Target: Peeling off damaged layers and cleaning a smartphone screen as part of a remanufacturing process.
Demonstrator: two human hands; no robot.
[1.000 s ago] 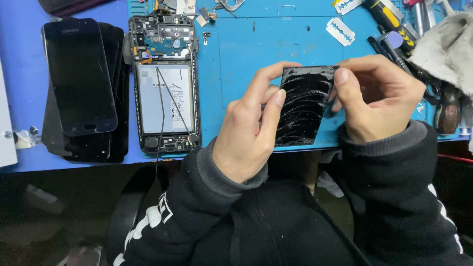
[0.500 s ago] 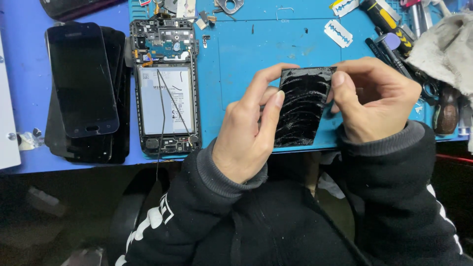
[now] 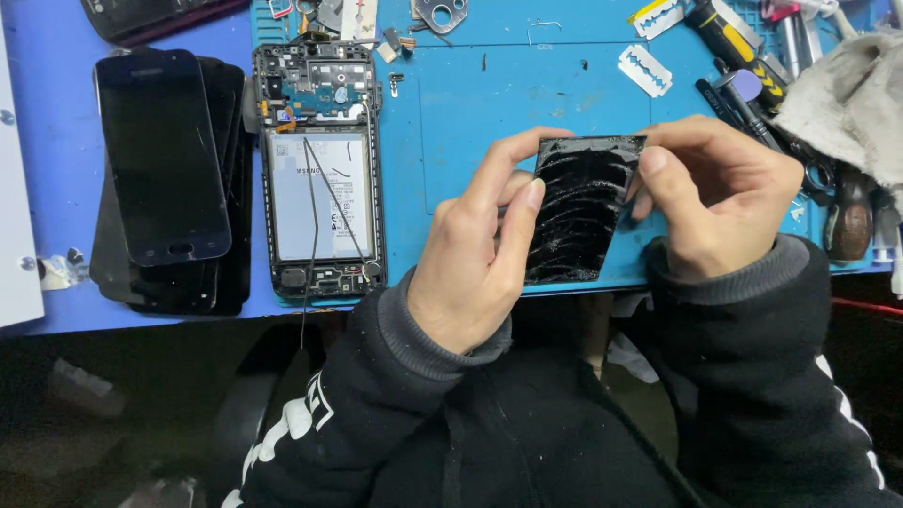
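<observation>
Both of my hands hold a black phone back panel [image 3: 578, 212] streaked with adhesive residue, tilted above the blue work mat [image 3: 489, 103]. My left hand [image 3: 480, 254] pinches its left edge between thumb and fingers. My right hand [image 3: 720, 202] grips its upper right corner. An opened phone [image 3: 320, 174] with its battery and circuit board exposed lies on the mat to the left, a thin black wire running across it.
A stack of black phone screens [image 3: 165, 179] lies at the left on the blue table. Razor blades [image 3: 646, 71], screwdrivers [image 3: 729, 38], a grey cloth [image 3: 847, 94] and small metal parts [image 3: 442, 11] crowd the back and right of the mat.
The panel has been lifted a little and tilted. My right hand's fingers have shifted along its upper right corner.
</observation>
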